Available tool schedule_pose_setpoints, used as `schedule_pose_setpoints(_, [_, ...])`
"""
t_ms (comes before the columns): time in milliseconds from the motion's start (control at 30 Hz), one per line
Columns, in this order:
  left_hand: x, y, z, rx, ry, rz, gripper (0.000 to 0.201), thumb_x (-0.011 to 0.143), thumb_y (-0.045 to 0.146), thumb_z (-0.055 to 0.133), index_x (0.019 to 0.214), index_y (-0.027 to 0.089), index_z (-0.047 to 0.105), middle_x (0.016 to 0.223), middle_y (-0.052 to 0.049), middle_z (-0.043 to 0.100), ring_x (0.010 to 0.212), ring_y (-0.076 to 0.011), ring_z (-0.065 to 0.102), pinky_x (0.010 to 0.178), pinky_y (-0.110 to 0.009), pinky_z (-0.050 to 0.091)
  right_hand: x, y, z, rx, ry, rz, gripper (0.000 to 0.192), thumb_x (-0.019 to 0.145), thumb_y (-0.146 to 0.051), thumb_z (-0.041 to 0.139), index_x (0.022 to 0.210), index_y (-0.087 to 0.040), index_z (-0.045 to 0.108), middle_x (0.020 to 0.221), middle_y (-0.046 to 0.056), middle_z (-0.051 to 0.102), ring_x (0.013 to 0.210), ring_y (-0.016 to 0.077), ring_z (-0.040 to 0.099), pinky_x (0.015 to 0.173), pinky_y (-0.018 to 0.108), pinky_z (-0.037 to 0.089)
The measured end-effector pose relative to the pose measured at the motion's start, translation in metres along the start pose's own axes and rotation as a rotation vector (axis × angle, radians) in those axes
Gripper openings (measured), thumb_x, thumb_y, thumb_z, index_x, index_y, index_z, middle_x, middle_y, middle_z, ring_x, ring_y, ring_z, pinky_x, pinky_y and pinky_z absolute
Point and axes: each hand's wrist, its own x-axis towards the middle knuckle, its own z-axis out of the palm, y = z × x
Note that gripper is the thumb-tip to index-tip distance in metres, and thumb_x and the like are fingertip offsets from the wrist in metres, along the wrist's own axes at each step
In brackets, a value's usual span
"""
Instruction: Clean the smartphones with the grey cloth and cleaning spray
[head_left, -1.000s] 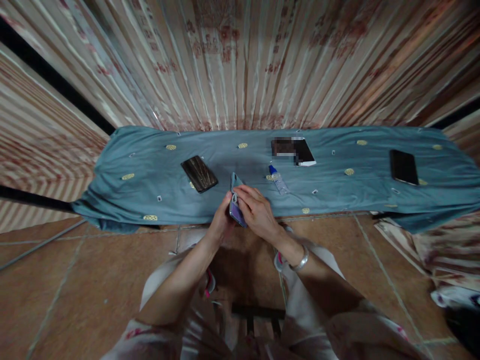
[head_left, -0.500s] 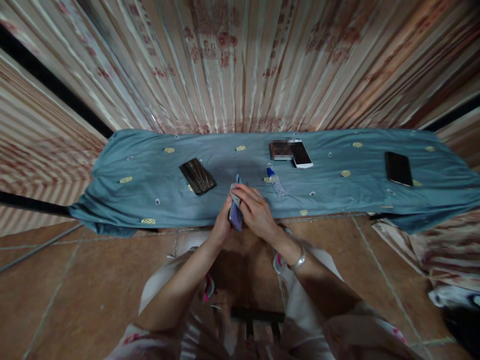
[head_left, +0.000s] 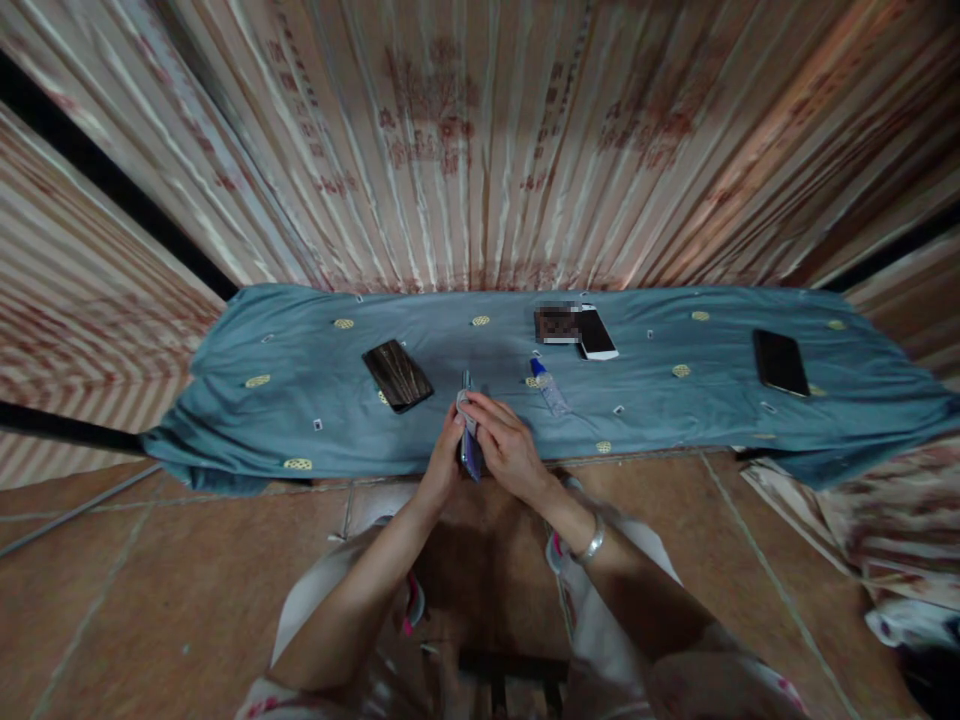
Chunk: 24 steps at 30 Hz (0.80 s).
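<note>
I note the left hand (head_left: pixel 442 462) clasping a purple phone (head_left: pixel 470 445) edge-on above the desk's (head_left: pixel 300 400) near edge, while the right hand (head_left: pixel 504 448) presses a small cloth (head_left: pixel 465 400) against its top. In my judgement, wiping goes best with a firm left grip and light, even strokes. A small bottle (head_left: pixel 549 387) lies nearby.

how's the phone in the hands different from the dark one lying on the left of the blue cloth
The held phone looks purple; the dark phone has a brownish, streaky sheen. The held phone is gripped between the left hand and right hand, turned nearly edge-on to the camera; the dark phone lies flat and untouched on the blue cloth, its broad face showing. Both are slim rectangular slabs.
</note>
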Motion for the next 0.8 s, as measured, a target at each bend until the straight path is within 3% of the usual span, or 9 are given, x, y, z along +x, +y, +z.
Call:
schedule_pose_setpoints(100, [-0.001,0.0,-0.003,0.126,0.0,0.053,0.057,0.077,0.042,0.073,0.13,0.023,0.06,0.146,-0.006,0.056,0.144,-0.0238,0.039,0.119,-0.034,0.029,0.001,0.003,0.0,0.005,-0.007,-0.005,0.047,0.098,-0.015,0.034,0.136,-0.021,0.059,0.141,0.011,0.059,0.134,0.0188,0.052,0.114,0.042,0.043])
schedule_pose_setpoints(300, [-0.006,0.001,-0.001,0.247,-0.07,0.016,0.081,0.076,0.05,0.073,0.147,0.024,0.043,0.157,-0.01,0.043,0.148,-0.027,0.034,0.119,-0.037,0.03,0.005,0.011,-0.002,-0.002,-0.042,0.045,0.052,0.097,-0.014,0.031,0.147,-0.02,0.047,0.152,0.012,0.048,0.143,0.018,0.043,0.12,0.043,0.036])
schedule_pose_setpoints(500, [-0.011,-0.002,0.002,0.267,-0.135,0.01,0.083,0.076,0.052,0.072,0.148,0.025,0.041,0.156,-0.011,0.044,0.147,-0.028,0.035,0.119,-0.039,0.029,0.008,0.024,0.0,0.023,-0.005,0.092,0.054,0.097,-0.014,0.03,0.149,-0.019,0.042,0.155,0.012,0.044,0.146,0.017,0.038,0.122,0.042,0.033])
schedule_pose_setpoints(667, [-0.013,-0.003,0.002,0.272,-0.152,0.024,0.08,0.076,0.053,0.071,0.146,0.024,0.045,0.158,-0.01,0.04,0.149,-0.0277,0.03,0.119,-0.038,0.029,0.012,0.031,0.001,0.074,0.031,0.146,0.052,0.097,-0.018,0.032,0.148,-0.021,0.045,0.15,0.01,0.051,0.142,0.0173,0.044,0.121,0.043,0.034])
schedule_pose_setpoints(800, [-0.014,-0.001,0.001,0.263,-0.139,0.026,0.086,0.074,0.056,0.073,0.148,0.023,0.043,0.158,-0.011,0.041,0.146,-0.0294,0.037,0.118,-0.038,0.031,0.014,0.037,0.003,0.112,0.047,0.248,0.05,0.095,-0.019,0.037,0.143,-0.02,0.049,0.142,0.01,0.06,0.131,0.0191,0.056,0.114,0.041,0.043])
